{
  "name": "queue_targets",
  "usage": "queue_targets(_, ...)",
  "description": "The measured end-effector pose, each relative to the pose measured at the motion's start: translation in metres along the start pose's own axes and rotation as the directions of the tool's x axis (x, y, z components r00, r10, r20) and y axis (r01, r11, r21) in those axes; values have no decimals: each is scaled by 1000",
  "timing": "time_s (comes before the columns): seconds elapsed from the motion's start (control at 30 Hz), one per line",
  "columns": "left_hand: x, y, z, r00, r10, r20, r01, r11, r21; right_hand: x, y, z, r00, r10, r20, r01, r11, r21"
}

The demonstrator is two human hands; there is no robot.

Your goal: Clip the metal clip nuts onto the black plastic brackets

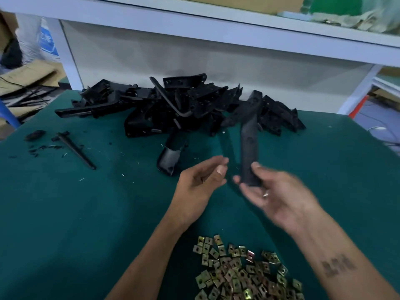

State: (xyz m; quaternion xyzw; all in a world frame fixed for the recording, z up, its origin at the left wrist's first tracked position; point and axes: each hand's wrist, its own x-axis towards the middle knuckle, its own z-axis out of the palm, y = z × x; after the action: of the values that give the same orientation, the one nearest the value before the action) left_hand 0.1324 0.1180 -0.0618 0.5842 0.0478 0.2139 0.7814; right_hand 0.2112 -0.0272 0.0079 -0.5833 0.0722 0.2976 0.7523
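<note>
While the right hand [279, 198] grips the near end of a long black plastic bracket [250, 144], fingers [255, 192] and thumb curled round it so the far end points up and away toward the pile of brackets [184, 105], the left hand [201, 182] hovers just beside it, its fingers loosely curved with the thumb near the fingertips; motion blur hides whether it pinches anything, though no clip nut shows there. Holding the bracket raised like this seems meant to free its edges for a nut to slide on. The metal clip nuts [244, 273] lie heaped on the green counter [65, 213] close to the person, between the two forearms, so either hand can likely drop back to them. Open counter lies left of the hands; a loose black rod [75, 151] and scraps sit farther left, and the pile backs against the white shelf frame [194, 29].
</note>
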Motion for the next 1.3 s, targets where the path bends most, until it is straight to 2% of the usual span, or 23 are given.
queue_targets(0.03, 0, 2, 2, 999, -8, 35, 10, 999, -42, -6, 10, 3, 987, 107, 123, -106, 994, -18)
queue_targets(0.1, -1, 6, 4, 997, -30, 74, 39, 990, -137, -17, 25, 11, 935, 196, 295, -160, 977, -144)
queue_targets(0.27, 1, 12, -4, 980, -190, 58, 198, 916, -349, -34, 34, 21, 895, 243, 373, -109, 932, -345)
queue_targets(0.33, 2, 12, -6, 966, -229, 118, 257, 880, -400, -42, 32, 12, 824, 328, 463, -103, 888, -447)
queue_targets(0.4, 3, 12, -7, 966, -219, 139, 255, 900, -354, -49, 30, -7, 735, 380, 561, 11, 821, -570)
queue_targets(0.43, 4, 12, -8, 967, -215, 134, 247, 917, -313, -51, 28, -18, 730, 347, 588, 107, 792, -601)
queue_targets(0.47, 4, 12, -9, 969, -208, 136, 239, 929, -283, -51, 26, -29, 772, 241, 588, 220, 767, -603)
queue_targets(0.53, 3, 12, -12, 958, -212, 195, 258, 932, -253, -46, 21, -55, 874, -138, 467, 430, 669, -606)
queue_targets(0.57, 2, 12, -13, 944, -223, 242, 279, 932, -230, -43, 19, -67, 866, -309, 392, 498, 593, -633)
queue_targets(0.6, 0, 12, -13, 928, -237, 286, 296, 937, -184, -40, 20, -77, 840, -386, 380, 538, 511, -670)
queue_targets(0.63, -1, 10, -12, 916, -252, 314, 302, 946, -122, -39, 23, -84, 823, -382, 421, 562, 441, -700)
queue_targets(0.7, -3, 5, -8, 911, -283, 301, 305, 952, -29, -38, 36, -93, 818, -251, 518, 575, 367, -731)
queue_targets(0.77, -4, 3, -3, 907, -338, 249, 360, 932, -48, -39, 46, -96, 816, -165, 554, 576, 315, -755)
queue_targets(0.83, -4, 2, -1, 904, -373, 211, 396, 915, -79, -39, 47, -95, 809, -153, 568, 586, 291, -756)
queue_targets(0.9, -4, 3, 0, 910, -373, 179, 380, 925, -7, -39, 46, -93, 804, -164, 572, 595, 263, -760)
queue_targets(0.97, -3, 5, 2, 926, -352, 136, 352, 936, 21, -39, 46, -92, 797, -166, 581, 604, 190, -774)
queue_targets(1.07, 0, 7, 1, 958, -286, 29, 288, 955, -66, -41, 48, -92, 783, -155, 602, 618, 91, -781)
queue_targets(1.17, 1, 9, -6, 978, -208, -19, 204, 972, -118, -41, 49, -93, 759, -144, 635, 647, 58, -760)
queue_targets(1.23, 1, 13, -10, 984, -178, -3, 178, 980, -87, -39, 49, -93, 732, -136, 667, 678, 52, -733)
queue_targets(1.3, 1, 15, -13, 985, -165, 43, 166, 986, -19, -36, 49, -97, 723, -125, 679, 690, 96, -717)
